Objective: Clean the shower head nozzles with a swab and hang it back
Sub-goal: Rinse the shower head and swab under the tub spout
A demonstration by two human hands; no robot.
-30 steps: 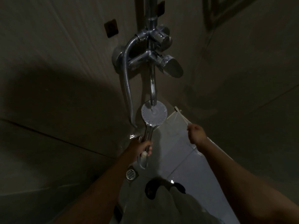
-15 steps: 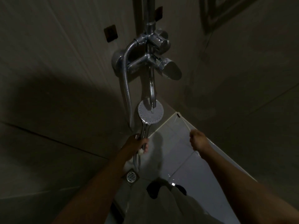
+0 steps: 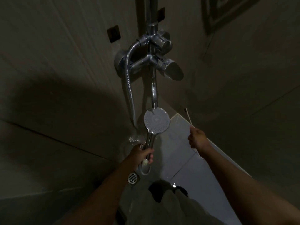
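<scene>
My left hand [image 3: 143, 154] grips the chrome handle of the round shower head [image 3: 156, 120], whose nozzle face points up toward me, just below the tap spout [image 3: 154, 93]. To the right, my right hand [image 3: 197, 138] pinches the lower end of a thin swab [image 3: 188, 116] that sticks up and slightly left. The swab's dark tip stays apart from the nozzle face, roughly a hand's width to its right. The ribbed metal hose [image 3: 129, 88] loops from the mixer down behind the shower head.
The chrome mixer valve [image 3: 155, 62] with its lever and riser pipe is mounted on the dim tiled wall above. A round floor drain [image 3: 133, 177] lies on the pale wet floor tiles below my left hand. My legs and dark footwear show at the bottom.
The shower head stays under the spout, with my left hand still on its handle. My right hand holds the swab more upright, its tip pointing further up and apart from the head.
</scene>
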